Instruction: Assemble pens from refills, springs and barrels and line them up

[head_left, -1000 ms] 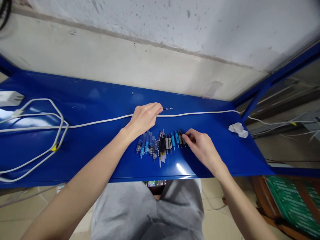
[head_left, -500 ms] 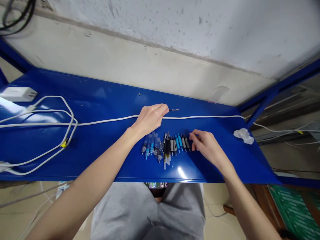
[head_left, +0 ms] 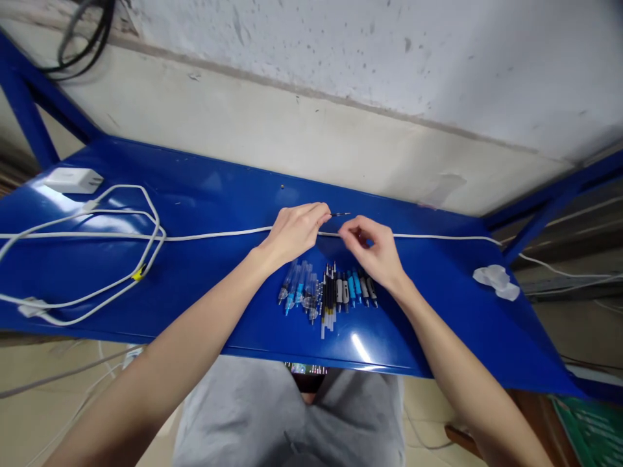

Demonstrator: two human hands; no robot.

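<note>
1. Refill (head_left: 341,214) is sticking out of the left hand (head_left: 298,227), over the middle of the table (head_left: 413,350), on the far-edge side of the row of parts.
2. Its long axis is running roughly along the table's far edge; the tip is pointing at the right edge.
3. Left hand is pinching it in a narrow grip, back of the hand up; the rear end is hiding in the fingers.
4. Right hand (head_left: 370,246) is showing thumb and forefinger close together. Whether anything is sitting between them: cannot tell.
5. Key relation: the tip is lying just beyond the right fingertips, a little toward the far edge. The right hand is the nearer one to the tip, the left to the rear. No contact is showing between tip and right hand.
6. Barrels (head_left: 300,290), other refills (head_left: 329,295) and grips (head_left: 351,285) are lying side by side between the hands and the near edge, long axes running roughly near-to-far, so crosswise to the held one.
7. Cable (head_left: 219,235) is passing behind both hands, from left edge to right.
</note>
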